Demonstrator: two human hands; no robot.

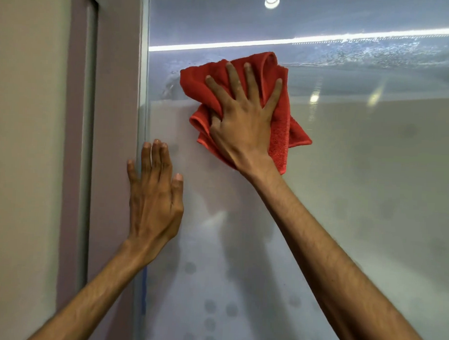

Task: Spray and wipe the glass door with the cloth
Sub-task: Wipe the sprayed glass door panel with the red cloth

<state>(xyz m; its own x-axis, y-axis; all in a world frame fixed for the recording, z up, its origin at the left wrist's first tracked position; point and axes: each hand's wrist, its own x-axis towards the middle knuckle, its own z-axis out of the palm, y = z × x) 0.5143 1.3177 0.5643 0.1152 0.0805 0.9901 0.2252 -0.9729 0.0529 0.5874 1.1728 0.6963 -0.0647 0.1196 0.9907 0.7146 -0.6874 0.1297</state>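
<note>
Both forearms reach up from the bottom of the view toward the door.

Left hand [154, 192]: lower and nearer, fingers straight and close together. It lies flat across the left vertical edge of the tall frosted glass door [357, 187] and holds nothing. It looks like a brace.

Right hand [241, 119]: higher and farther, fingers spread wide. It presses the crumpled red terry cloth [278, 138] flat to the glass, just right of the door's left edge. The thumb is tucked into a fold.

Beyond the cloth, a band of spray droplets [388, 53] sits up and to the right. Its long axis runs left to right under a bright reflected light strip.

Judgement: wiping is under way. The wet band lies up-right of the cloth, on the right hand's side. The next stroke would likely sweep rightward along that band.
</note>
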